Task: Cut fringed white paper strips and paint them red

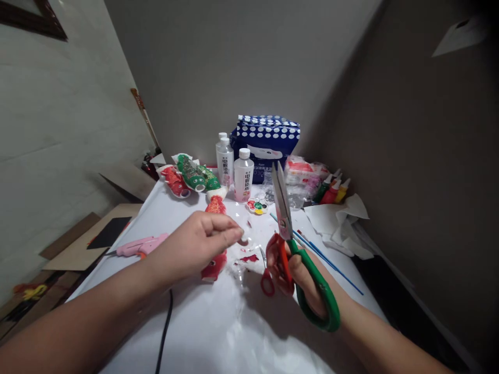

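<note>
My right hand (302,275) grips large scissors (286,223) with one green and one red handle loop, blades nearly closed and pointing up and away. My left hand (202,241) pinches a small clear scrap (244,240) between thumb and fingertips, just left of the scissors. Under the left hand lies a red painted fish-shaped bottle (215,265) on the white table (218,332). Red paint smears (249,257) and clear plastic bits lie between the hands.
At the back stand two white bottles (244,175), a blue dotted box (267,139), green and red painted bottles (191,176), a paint palette (256,206), paint tubes (331,191) and crumpled paper (339,221). Blue brushes (323,257) lie right; a pink tool (142,245) and black cable (166,324) left.
</note>
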`<state>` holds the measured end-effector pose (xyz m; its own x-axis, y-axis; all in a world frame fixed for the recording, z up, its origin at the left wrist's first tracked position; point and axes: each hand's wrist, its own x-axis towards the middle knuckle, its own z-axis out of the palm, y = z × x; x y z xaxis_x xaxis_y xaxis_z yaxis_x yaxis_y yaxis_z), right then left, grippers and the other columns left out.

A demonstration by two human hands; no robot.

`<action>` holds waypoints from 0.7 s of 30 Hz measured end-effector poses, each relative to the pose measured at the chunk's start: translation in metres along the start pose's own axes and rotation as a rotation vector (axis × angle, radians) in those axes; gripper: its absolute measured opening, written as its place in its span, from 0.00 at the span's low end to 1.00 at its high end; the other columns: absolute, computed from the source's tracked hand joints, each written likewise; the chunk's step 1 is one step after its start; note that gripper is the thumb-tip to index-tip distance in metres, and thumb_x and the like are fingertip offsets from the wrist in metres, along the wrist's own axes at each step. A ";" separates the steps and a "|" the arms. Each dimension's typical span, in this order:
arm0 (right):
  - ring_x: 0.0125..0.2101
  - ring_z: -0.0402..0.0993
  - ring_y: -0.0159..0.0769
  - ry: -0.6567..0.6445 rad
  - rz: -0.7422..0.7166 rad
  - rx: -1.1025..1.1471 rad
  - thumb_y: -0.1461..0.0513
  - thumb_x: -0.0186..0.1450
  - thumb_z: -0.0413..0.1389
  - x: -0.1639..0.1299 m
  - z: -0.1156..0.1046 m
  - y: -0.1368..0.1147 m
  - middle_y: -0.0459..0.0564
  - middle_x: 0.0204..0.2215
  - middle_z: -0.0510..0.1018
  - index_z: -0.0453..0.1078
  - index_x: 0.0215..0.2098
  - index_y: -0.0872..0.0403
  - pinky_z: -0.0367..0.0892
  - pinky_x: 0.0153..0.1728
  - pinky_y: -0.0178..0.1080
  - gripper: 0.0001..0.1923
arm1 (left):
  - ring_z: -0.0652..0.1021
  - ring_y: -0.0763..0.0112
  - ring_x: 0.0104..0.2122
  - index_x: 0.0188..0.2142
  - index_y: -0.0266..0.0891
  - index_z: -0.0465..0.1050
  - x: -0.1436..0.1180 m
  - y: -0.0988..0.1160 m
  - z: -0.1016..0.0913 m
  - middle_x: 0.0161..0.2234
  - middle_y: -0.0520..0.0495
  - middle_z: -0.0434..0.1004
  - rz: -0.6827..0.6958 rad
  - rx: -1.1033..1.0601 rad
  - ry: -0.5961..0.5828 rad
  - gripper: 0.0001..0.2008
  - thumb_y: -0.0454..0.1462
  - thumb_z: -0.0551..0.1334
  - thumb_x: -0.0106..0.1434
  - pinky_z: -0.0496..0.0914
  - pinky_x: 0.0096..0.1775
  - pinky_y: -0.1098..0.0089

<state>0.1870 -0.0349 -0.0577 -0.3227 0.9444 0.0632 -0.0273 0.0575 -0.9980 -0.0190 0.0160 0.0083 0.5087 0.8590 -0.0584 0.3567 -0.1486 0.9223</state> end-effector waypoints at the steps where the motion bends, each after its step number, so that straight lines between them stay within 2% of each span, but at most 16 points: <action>1: 0.20 0.61 0.30 -0.021 -0.002 0.008 0.32 0.58 0.45 -0.003 0.002 0.002 0.44 0.21 0.64 0.61 0.32 0.54 0.59 0.21 0.34 0.34 | 0.57 0.78 0.20 0.22 0.37 0.63 -0.002 0.001 -0.003 0.19 0.57 0.55 0.054 -0.005 0.066 0.17 0.44 0.59 0.63 0.53 0.22 0.75; 4: 0.28 0.66 0.36 -0.076 -0.066 -0.052 0.31 0.59 0.39 -0.012 0.008 0.006 0.49 0.29 0.67 0.62 0.38 0.54 0.67 0.31 0.40 0.37 | 0.55 0.79 0.20 0.22 0.38 0.60 -0.010 0.001 -0.008 0.20 0.58 0.52 0.164 -0.053 0.186 0.18 0.44 0.59 0.65 0.52 0.22 0.76; 7: 0.37 0.66 0.42 -0.176 -0.114 -0.225 0.34 0.62 0.36 -0.019 0.010 0.002 0.54 0.37 0.69 0.62 0.43 0.54 0.67 0.42 0.44 0.36 | 0.54 0.79 0.18 0.25 0.39 0.64 -0.014 0.002 -0.005 0.17 0.59 0.53 0.145 -0.140 0.233 0.16 0.45 0.58 0.66 0.51 0.20 0.76; 11: 0.39 0.66 0.42 -0.318 -0.083 -0.315 0.36 0.65 0.35 -0.021 0.009 -0.009 0.55 0.39 0.69 0.62 0.45 0.55 0.67 0.44 0.43 0.34 | 0.60 0.79 0.18 0.21 0.38 0.63 -0.011 0.002 0.000 0.16 0.57 0.60 0.155 -0.231 0.311 0.19 0.43 0.56 0.68 0.57 0.23 0.76; 13: 0.38 0.66 0.42 -0.362 -0.079 -0.311 0.38 0.66 0.37 -0.022 0.010 -0.007 0.55 0.38 0.69 0.62 0.46 0.56 0.67 0.42 0.43 0.33 | 0.63 0.78 0.19 0.21 0.38 0.65 -0.009 0.001 0.001 0.16 0.55 0.64 0.145 -0.236 0.298 0.19 0.43 0.56 0.68 0.60 0.25 0.76; 15: 0.37 0.67 0.41 -0.344 -0.069 -0.298 0.38 0.66 0.41 -0.024 0.011 0.001 0.54 0.37 0.70 0.63 0.47 0.56 0.68 0.41 0.42 0.32 | 0.65 0.77 0.19 0.22 0.38 0.67 -0.010 0.000 0.002 0.17 0.54 0.68 0.116 -0.217 0.251 0.19 0.43 0.56 0.68 0.62 0.26 0.75; 18: 0.35 0.66 0.40 -0.208 -0.080 -0.250 0.36 0.62 0.46 -0.023 0.017 0.022 0.52 0.36 0.70 0.65 0.46 0.55 0.68 0.39 0.41 0.33 | 0.69 0.75 0.19 0.21 0.38 0.68 -0.013 0.003 0.004 0.18 0.51 0.71 0.079 -0.188 0.166 0.20 0.44 0.55 0.67 0.64 0.26 0.72; 21: 0.34 0.66 0.41 -0.133 -0.091 -0.151 0.32 0.57 0.46 -0.018 0.026 0.040 0.51 0.33 0.70 0.66 0.43 0.55 0.68 0.38 0.40 0.38 | 0.71 0.72 0.18 0.20 0.37 0.68 -0.015 0.008 0.004 0.16 0.51 0.69 0.058 -0.172 0.126 0.20 0.44 0.56 0.66 0.64 0.24 0.71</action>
<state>0.1671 -0.0584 -0.0988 -0.4472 0.8829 0.1432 0.0774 0.1976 -0.9772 -0.0205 -0.0002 0.0148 0.4187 0.9075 0.0348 0.1849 -0.1227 0.9751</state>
